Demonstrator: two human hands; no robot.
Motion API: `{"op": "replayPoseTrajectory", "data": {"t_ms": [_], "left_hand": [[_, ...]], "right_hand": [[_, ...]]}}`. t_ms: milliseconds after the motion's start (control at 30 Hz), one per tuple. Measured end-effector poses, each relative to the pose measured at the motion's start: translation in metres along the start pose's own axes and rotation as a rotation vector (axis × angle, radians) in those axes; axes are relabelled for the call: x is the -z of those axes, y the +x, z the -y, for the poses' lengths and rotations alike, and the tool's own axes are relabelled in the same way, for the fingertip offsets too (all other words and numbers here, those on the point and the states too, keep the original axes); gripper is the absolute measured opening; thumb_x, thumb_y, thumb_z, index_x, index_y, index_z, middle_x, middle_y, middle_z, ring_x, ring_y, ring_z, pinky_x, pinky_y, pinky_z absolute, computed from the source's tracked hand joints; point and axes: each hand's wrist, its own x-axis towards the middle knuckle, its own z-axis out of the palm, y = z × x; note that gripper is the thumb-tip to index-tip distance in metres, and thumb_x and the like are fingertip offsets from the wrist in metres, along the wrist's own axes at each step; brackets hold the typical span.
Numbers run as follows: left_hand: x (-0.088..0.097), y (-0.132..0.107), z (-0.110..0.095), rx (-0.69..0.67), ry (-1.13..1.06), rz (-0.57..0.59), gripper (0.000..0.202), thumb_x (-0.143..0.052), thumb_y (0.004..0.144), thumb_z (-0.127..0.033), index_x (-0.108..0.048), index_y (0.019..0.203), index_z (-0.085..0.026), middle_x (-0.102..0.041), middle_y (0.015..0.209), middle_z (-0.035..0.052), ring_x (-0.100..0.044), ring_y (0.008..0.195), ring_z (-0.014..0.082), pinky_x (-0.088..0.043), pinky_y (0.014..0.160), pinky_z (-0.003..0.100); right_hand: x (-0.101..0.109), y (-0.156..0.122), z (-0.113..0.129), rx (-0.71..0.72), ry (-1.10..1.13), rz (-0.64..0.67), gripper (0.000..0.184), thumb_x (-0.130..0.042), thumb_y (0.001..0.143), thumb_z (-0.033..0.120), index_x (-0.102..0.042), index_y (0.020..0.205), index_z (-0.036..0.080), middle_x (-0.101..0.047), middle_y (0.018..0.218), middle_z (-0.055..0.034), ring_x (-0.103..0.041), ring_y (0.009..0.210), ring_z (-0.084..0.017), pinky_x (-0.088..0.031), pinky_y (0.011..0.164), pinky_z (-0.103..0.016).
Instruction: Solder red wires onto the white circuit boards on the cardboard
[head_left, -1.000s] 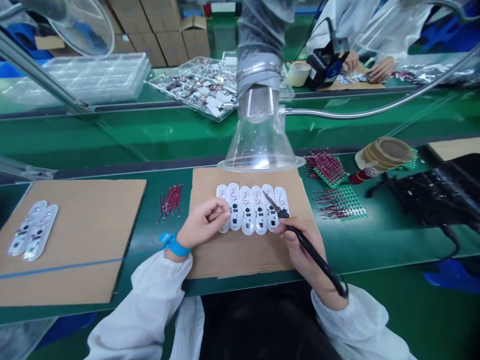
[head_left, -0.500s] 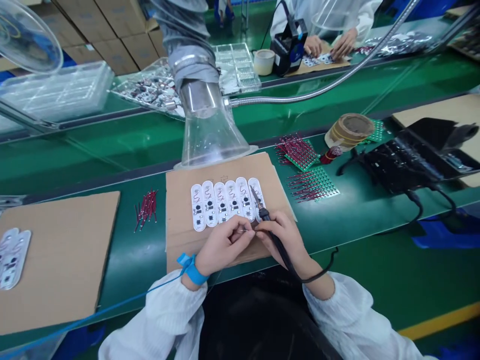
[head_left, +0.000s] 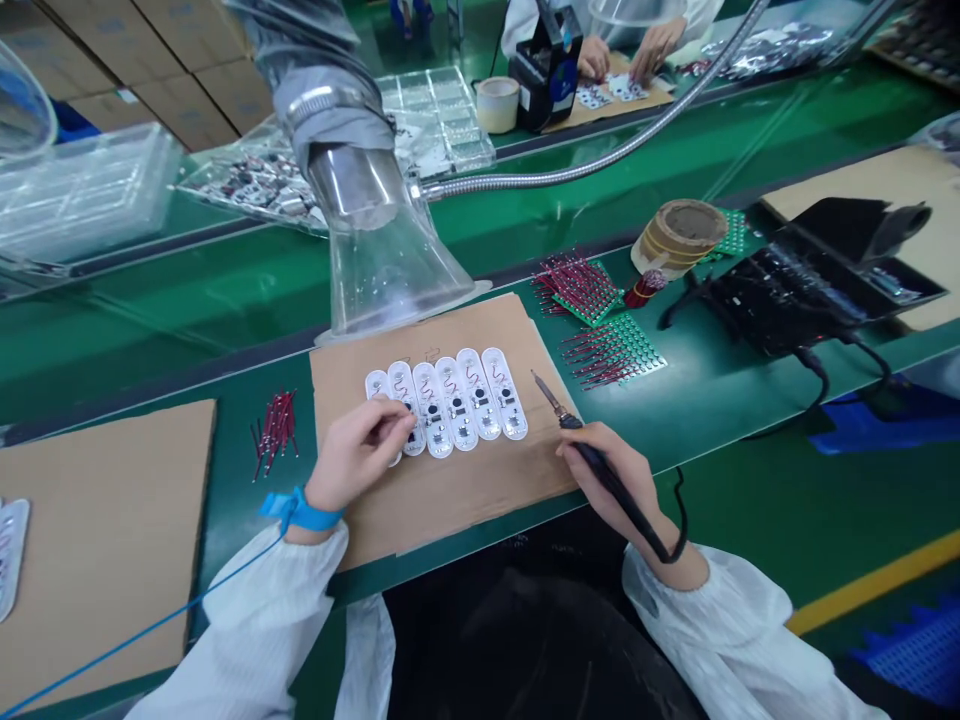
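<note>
My right hand [head_left: 611, 470] grips a soldering iron [head_left: 592, 455], its tip pointing up and left past the right edge of a cardboard sheet [head_left: 450, 500]. On that sheet lies a row of several white oblong circuit boards [head_left: 459, 405] with red wires and black parts. My left hand [head_left: 367, 450], with a blue strap [head_left: 304, 512] at the wrist, is over the two leftmost boards and partly covers them. Its fingers are curled together; whatever they pinch, if anything, is hidden. Left of the sheet is a small pile of red wires [head_left: 276, 430].
A clear fume hood [head_left: 390, 260] hangs behind the sheet. Right of it are green boards with red wires [head_left: 615, 350], a tape roll [head_left: 679, 235] and a black soldering station [head_left: 795, 290]. Another cardboard [head_left: 112, 520] lies left. Across the bench, a co-worker's hands [head_left: 652, 50] handle boards.
My hands, together in front of the boards before, have moved apart. The left went left over the leftmost boards; the right moved right with the soldering iron. The view shifted slightly.
</note>
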Motion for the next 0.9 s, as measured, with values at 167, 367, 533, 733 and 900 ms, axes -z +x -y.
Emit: {"op": "replayPoseTrajectory", "data": {"t_ms": [167,367,533,733,900], "left_hand": [[-0.014,0.007,0.007,-0.116,-0.011,-0.052,0.010,-0.067,0.104,-0.014,-0.068,0.096,-0.021,-0.052,0.071,-0.0055,-0.049,0.062,0.0115,-0.040,0.062,0.025],[-0.017,0.004,0.006,-0.216,-0.024,-0.002,0.015,-0.068,0.103,-0.008,-0.064,0.099,-0.022,-0.047,0.075,-0.0057,-0.050,0.067,0.0122,-0.041,0.066,0.025],[-0.015,0.007,0.004,-0.213,-0.021,0.028,0.016,-0.068,0.103,-0.008,-0.063,0.098,-0.022,-0.046,0.075,-0.0058,-0.049,0.067,0.0123,-0.041,0.065,0.025],[-0.015,0.006,0.003,-0.208,-0.027,0.041,0.015,-0.068,0.103,-0.008,-0.064,0.098,-0.021,-0.049,0.074,-0.0059,-0.050,0.066,0.0122,-0.041,0.063,0.025],[-0.014,0.007,0.001,-0.194,-0.022,0.055,0.015,-0.068,0.102,-0.008,-0.064,0.097,-0.021,-0.049,0.074,-0.0058,-0.050,0.065,0.0121,-0.041,0.062,0.026]], "right_hand": [[0.004,-0.014,-0.005,-0.206,0.129,-0.142,0.031,-0.080,0.104,0.032,-0.065,0.131,0.029,-0.085,0.095,-0.0026,-0.084,0.086,-0.024,-0.066,0.080,-0.038],[0.004,-0.005,-0.015,-0.271,0.399,-0.330,0.020,-0.072,0.110,0.042,-0.071,0.098,0.026,-0.071,0.076,0.0013,-0.068,0.063,-0.015,-0.055,0.062,-0.029],[0.005,-0.002,-0.012,-0.260,0.380,-0.257,0.023,-0.076,0.107,0.041,-0.073,0.092,0.024,-0.067,0.071,0.0012,-0.062,0.059,-0.014,-0.049,0.057,-0.026],[0.006,-0.003,-0.011,-0.256,0.387,-0.249,0.024,-0.076,0.106,0.042,-0.073,0.091,0.024,-0.067,0.073,-0.0001,-0.061,0.058,-0.014,-0.048,0.054,-0.026],[0.006,-0.002,-0.010,-0.239,0.386,-0.238,0.022,-0.077,0.106,0.041,-0.074,0.092,0.024,-0.067,0.074,-0.0005,-0.061,0.059,-0.014,-0.047,0.054,-0.027]]}}
